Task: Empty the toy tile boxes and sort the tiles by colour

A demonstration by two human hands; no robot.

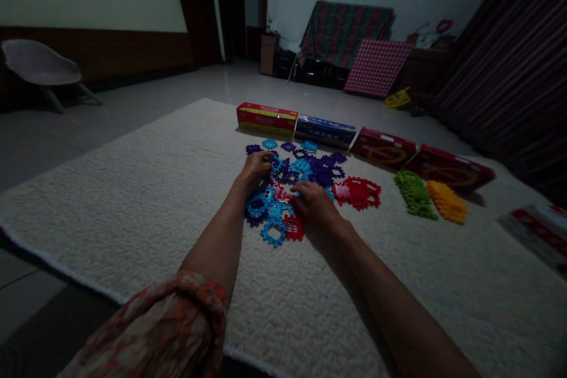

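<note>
Toothed plastic building pieces lie in a loose pile on the pale mat, in purple, light blue and red. My left hand is at the pile's left side, its fingers curled at the edge of a light blue toothed piece. Over the near right part of the pile, my right hand reaches with fingers apart and bent down among the pieces; its fingertips are partly hidden. Just right of it sits a cluster of red toothed pieces with a pink one.
Green pieces and orange pieces lie in stacks at the right. Behind the pile stand a red-yellow box, a blue box and two dark red boxes. A chair stands left of the mat.
</note>
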